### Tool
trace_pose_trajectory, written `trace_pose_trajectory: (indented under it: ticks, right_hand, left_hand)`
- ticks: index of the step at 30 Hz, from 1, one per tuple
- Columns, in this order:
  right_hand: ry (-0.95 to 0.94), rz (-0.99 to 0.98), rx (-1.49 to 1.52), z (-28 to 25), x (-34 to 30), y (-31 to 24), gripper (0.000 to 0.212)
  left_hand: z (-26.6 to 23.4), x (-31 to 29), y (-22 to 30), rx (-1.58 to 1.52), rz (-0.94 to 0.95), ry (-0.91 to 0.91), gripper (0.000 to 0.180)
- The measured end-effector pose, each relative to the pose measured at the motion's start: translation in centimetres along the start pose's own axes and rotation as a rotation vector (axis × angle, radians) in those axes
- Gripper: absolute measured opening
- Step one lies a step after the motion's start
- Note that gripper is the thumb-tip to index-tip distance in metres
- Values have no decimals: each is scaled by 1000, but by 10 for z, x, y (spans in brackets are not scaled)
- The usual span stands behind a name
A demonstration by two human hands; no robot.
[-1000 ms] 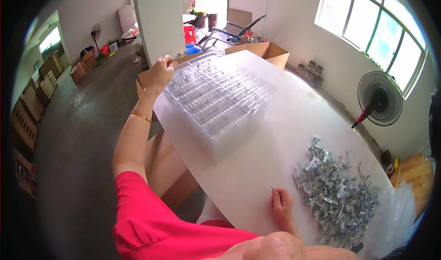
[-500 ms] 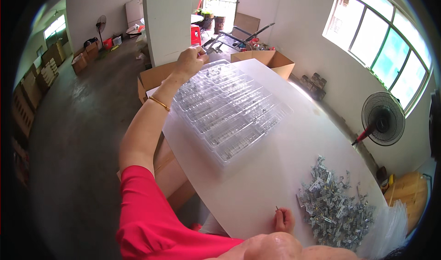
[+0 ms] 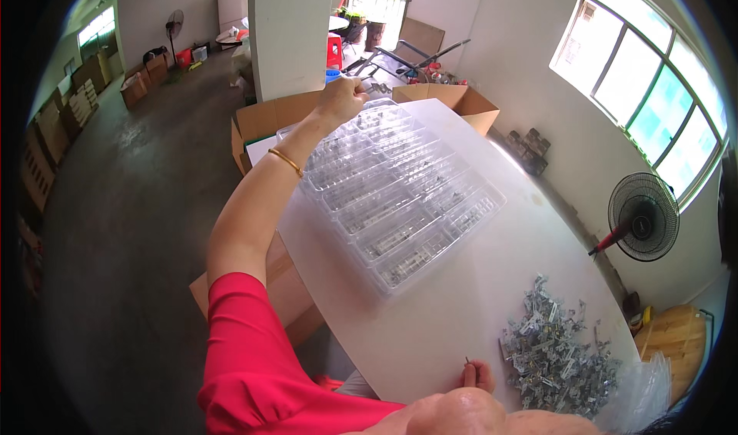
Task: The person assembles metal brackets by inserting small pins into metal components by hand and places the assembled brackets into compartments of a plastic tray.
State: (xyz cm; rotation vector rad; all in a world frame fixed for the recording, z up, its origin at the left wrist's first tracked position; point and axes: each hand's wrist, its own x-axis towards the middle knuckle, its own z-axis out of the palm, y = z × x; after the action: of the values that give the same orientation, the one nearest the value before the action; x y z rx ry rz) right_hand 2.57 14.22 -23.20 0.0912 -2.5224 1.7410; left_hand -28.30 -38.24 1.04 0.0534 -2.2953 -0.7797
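Observation:
My left hand (image 3: 340, 103) is reached out to the far end of a clear plastic tray (image 3: 367, 260). Its fingers are closed on a small grey metal part (image 3: 377, 88), which sticks out to the right past the fingertips. The tray has long compartments with many small metal parts in them, and seems to be stacked on others. Close to my body, beside the near table edge, my right hand (image 3: 480, 375) is pinched on a thin dark piece whose tip alone shows. Right of that hand lies a loose heap of grey metal parts (image 3: 557, 350).
Tray and heap rest on a white table (image 3: 453, 296). Open cardboard boxes stand beyond its far end, one at the left (image 3: 269, 116) and one at the right (image 3: 482, 110). A black fan (image 3: 643, 216) is at the right, above clear plastic bags (image 3: 642, 393) by the heap.
My left hand has moved a little to the right across the tray's far end, still closed on the metal part. My right hand has barely moved. The whole view has shifted slightly.

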Motion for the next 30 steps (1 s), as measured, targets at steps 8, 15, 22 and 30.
trace_pose_trajectory:
  ticks: [8,15,22,30]
  right_hand:
    - [28,61,-14,1,-1,0,7]
    - [38,81,-2,3,-4,4,5]
    - [30,31,-61,3,-4,-11,4]
    - [4,-29,-85,4,1,-25,4]
  left_hand:
    - [30,29,-8,137,-62,-299,23]
    - [56,40,-1,344,-95,-475,34]
    - [71,45,-3,424,-130,-497,31]
    - [84,41,-14,515,-52,-457,26]
